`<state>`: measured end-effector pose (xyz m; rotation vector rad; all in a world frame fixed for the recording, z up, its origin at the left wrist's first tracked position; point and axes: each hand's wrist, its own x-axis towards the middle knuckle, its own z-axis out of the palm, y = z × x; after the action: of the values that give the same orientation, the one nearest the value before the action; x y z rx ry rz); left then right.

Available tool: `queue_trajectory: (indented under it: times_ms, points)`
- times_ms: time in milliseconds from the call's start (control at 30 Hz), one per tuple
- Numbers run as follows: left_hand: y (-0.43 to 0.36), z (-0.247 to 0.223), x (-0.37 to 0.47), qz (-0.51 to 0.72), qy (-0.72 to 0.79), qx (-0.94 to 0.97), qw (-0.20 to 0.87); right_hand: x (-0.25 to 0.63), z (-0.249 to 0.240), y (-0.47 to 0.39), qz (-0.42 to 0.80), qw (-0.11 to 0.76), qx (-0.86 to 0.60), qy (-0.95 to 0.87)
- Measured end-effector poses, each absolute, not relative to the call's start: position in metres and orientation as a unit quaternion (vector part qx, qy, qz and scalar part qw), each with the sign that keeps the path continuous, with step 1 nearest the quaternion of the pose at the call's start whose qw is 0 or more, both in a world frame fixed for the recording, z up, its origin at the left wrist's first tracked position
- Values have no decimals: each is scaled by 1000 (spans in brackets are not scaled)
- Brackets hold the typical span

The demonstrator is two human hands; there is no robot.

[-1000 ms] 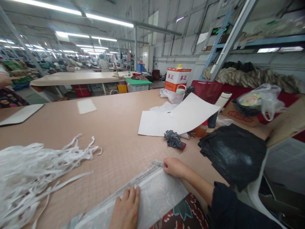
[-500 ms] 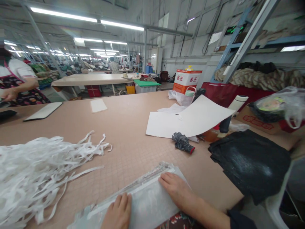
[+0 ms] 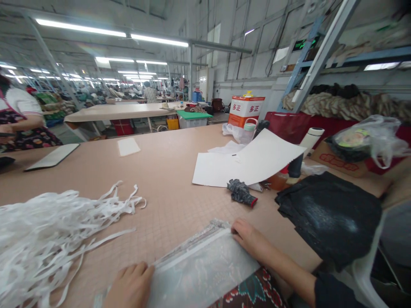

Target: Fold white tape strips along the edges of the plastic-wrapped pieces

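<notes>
A stack of clear plastic bags (image 3: 202, 265) lies at the table's near edge, its long pale strip running along the far side. My left hand (image 3: 130, 284) is at the left end of the stack, fingers bent over the top bag's edge. At the far right corner, my right hand (image 3: 248, 237) has its fingers curled on the plastic, the thumb side hidden. Dark floral cloth (image 3: 253, 291) shows below the near edge of the plastic. A heap of white fabric strips (image 3: 54, 235) lies to the left of my left hand.
Beyond my right hand lie a grey knitted glove (image 3: 240, 192) and large white card sheets (image 3: 244, 164). Black sheets (image 3: 327, 218) overhang the right edge beside a pale chair (image 3: 369, 265). An orange-and-white can (image 3: 245, 111) stands behind. A person in an apron (image 3: 25, 124) stands at far left.
My left hand has moved left and my right hand right, out to the ends of the plastic. More of the bag and floral cloth shows between them. The view has shifted slightly.
</notes>
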<state>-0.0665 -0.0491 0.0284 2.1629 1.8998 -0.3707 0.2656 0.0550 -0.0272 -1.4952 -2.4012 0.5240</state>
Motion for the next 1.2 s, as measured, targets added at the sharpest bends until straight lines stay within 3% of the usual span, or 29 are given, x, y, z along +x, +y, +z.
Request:
queue_trajectory:
  times_ms: [233,367,467,633,767,967,1200]
  points:
    - [12,26,36,4,557,814,164,261,-25,56,159,87,-546,-818]
    - [34,10,72,88,550,814,164,262,-15,50,173,156,-537,-811]
    - [45,-2,86,128,569,793,175,264,-16,54,262,215,-539,-771]
    - [54,-16,96,130,594,771,189,263,-36,73,349,271,-525,-727]
    - [50,-21,102,128,582,788,155,257,-49,77,330,281,-531,-728]
    - [38,-29,104,94,505,858,-17,254,-43,70,218,270,-530,-774]
    - [39,-30,105,79,486,869,-42,259,-28,83,224,189,-515,-806]
